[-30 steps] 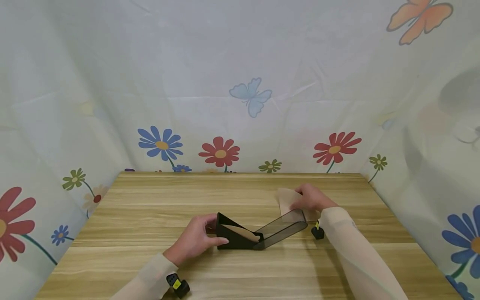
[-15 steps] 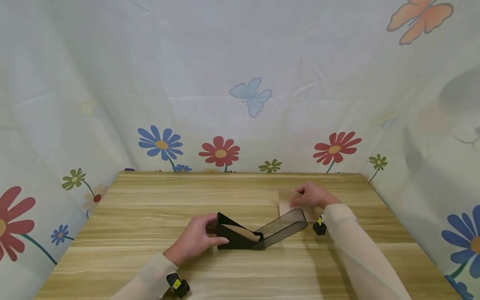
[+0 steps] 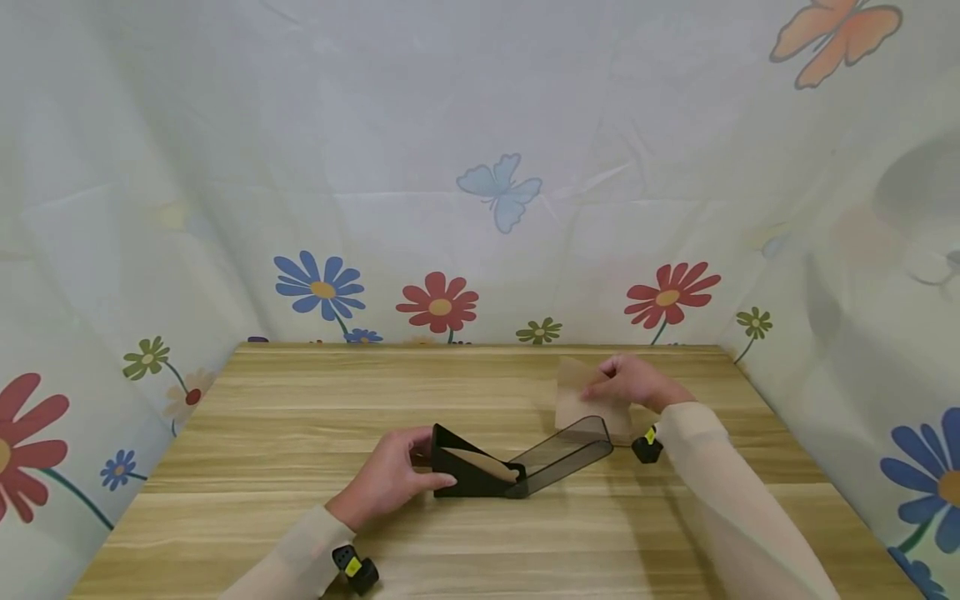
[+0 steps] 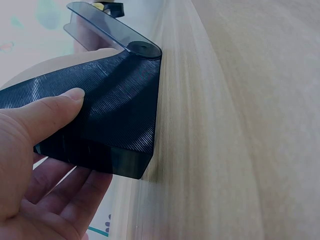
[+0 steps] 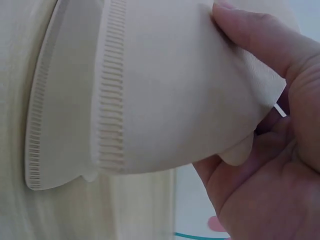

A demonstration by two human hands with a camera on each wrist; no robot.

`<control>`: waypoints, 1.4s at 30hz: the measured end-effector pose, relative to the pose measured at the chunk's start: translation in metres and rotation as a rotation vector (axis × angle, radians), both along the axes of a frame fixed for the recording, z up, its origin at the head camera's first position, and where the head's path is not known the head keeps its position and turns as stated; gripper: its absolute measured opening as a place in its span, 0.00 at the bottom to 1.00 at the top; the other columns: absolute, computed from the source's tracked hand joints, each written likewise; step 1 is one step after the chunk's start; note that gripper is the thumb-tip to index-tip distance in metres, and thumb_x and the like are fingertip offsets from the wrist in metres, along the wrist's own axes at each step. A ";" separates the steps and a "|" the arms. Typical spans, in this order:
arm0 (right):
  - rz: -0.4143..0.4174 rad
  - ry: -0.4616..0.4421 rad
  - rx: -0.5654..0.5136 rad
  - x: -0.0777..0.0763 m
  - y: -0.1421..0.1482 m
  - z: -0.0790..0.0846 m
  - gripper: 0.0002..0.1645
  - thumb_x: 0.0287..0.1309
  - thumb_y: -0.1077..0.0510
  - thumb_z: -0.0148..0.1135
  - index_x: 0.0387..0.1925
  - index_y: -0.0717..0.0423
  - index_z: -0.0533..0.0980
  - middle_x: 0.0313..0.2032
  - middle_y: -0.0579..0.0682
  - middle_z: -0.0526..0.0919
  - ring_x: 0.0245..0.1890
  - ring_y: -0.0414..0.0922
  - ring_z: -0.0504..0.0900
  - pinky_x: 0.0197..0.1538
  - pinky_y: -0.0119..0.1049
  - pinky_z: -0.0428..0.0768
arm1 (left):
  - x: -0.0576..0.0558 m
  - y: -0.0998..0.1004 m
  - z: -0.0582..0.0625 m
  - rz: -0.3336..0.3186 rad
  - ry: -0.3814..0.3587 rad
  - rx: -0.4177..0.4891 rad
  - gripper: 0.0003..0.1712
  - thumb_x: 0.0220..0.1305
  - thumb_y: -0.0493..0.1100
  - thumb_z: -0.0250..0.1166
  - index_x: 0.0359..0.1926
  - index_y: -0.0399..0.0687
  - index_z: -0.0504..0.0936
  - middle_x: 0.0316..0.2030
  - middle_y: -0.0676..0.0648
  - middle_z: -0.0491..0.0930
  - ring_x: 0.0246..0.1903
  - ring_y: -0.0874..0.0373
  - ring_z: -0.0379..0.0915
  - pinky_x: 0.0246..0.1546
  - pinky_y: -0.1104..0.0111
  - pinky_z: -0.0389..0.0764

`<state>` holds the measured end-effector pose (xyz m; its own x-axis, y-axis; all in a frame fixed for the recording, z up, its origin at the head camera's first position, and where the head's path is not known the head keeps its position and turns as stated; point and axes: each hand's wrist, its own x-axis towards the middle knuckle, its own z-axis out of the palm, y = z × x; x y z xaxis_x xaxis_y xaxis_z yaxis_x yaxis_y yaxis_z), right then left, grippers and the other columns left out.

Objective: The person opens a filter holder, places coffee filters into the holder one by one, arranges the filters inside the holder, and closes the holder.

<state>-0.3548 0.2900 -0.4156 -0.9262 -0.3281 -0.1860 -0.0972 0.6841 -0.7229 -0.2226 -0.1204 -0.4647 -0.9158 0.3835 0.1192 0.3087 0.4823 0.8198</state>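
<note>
My left hand (image 3: 390,473) grips the tall end of a black wedge-shaped coffee filter holder (image 3: 472,481) standing on the table. In the left wrist view, its thumb lies on the side wall of the holder (image 4: 115,110), with the other fingers on the far side. The smoky see-through lid (image 3: 566,454) is swung open to the right. Tan paper filters (image 3: 480,461) show inside the holder. Behind the lid, my right hand (image 3: 633,385) pinches a tan paper coffee filter (image 5: 165,95) with a crimped edge. Under it, another paper filter (image 5: 55,140) lies on the table.
The wood-grain table (image 3: 337,400) carries the holder and papers. A white cloth (image 3: 375,167) printed with flowers and butterflies hangs behind and at both sides. Each wrist wears a small black camera, on the left (image 3: 356,571) and on the right (image 3: 647,446).
My right hand has moved slightly away from me and to the right, and the paper filter has risen with it, tilting up. The left hand and holder have stayed in place.
</note>
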 end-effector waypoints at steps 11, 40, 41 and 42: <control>0.057 0.090 -0.045 0.014 -0.007 0.026 0.33 0.58 0.48 0.75 0.20 0.64 0.64 0.17 0.43 0.61 0.22 0.42 0.64 0.29 0.35 0.65 | -0.001 0.001 0.001 -0.003 -0.002 0.007 0.18 0.55 0.52 0.79 0.46 0.64 0.84 0.39 0.61 0.87 0.40 0.65 0.83 0.45 0.71 0.82; 0.171 0.260 -0.053 0.059 -0.048 0.087 0.29 0.63 0.47 0.71 0.16 0.56 0.67 0.16 0.41 0.57 0.16 0.38 0.53 0.21 0.32 0.54 | -0.001 -0.001 -0.001 -0.012 0.005 0.015 0.19 0.55 0.52 0.80 0.47 0.65 0.85 0.40 0.61 0.87 0.41 0.65 0.83 0.46 0.70 0.83; 0.173 0.259 -0.060 0.060 -0.050 0.089 0.28 0.63 0.48 0.71 0.17 0.56 0.69 0.16 0.42 0.57 0.16 0.38 0.53 0.21 0.32 0.54 | -0.001 -0.001 -0.001 -0.013 0.003 0.018 0.19 0.55 0.53 0.80 0.47 0.65 0.85 0.41 0.61 0.87 0.41 0.65 0.83 0.46 0.70 0.83; 0.174 0.258 -0.065 0.062 -0.052 0.092 0.25 0.63 0.48 0.71 0.18 0.57 0.72 0.16 0.42 0.59 0.17 0.38 0.53 0.22 0.32 0.54 | -0.001 0.000 -0.001 -0.014 0.002 0.021 0.19 0.55 0.53 0.79 0.47 0.65 0.84 0.41 0.61 0.87 0.41 0.65 0.83 0.47 0.70 0.83</control>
<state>-0.2928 0.2376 -0.3241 -0.8691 -0.4890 0.0745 -0.3946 0.5946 -0.7006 -0.2235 -0.1208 -0.4657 -0.9099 0.3942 0.1294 0.3174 0.4608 0.8288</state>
